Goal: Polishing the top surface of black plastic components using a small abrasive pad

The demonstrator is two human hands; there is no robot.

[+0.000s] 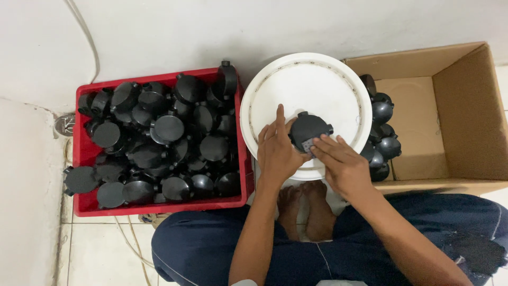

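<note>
A cardboard box (465, 122) stands open at the right on the tiled floor (100, 249), its flaps raised and most of its bottom bare. Along its left wall sits a small heap of black round parts (383, 135), partly hidden behind the bucket lid.

At the left, a red plastic crate (84, 153) is filled to the rim with many more of the same black round pieces (169, 137), some lying flat side up, some tilted, a few spilling over the edge. A thin cable (87, 37) runs down the white wall (211, 26) behind the crate.

Between crate and box stands a white bucket with its lid (312, 85) on, serving as the surface. A seated person in dark blue trousers (201, 249) leans over it, bare feet (304, 209) tucked together at the bucket's base.

On the lid's near half rests one black round housing (306, 127) with short stubs on its side. The left hand (276, 151) lies beside it, fingers stretched flat against its left edge, the grip open rather than closed around it. The right hand (338, 161) comes in from the lower right, thumb and fingertips pressed together on a small grey piece (308, 144) at the housing's lower edge.
</note>
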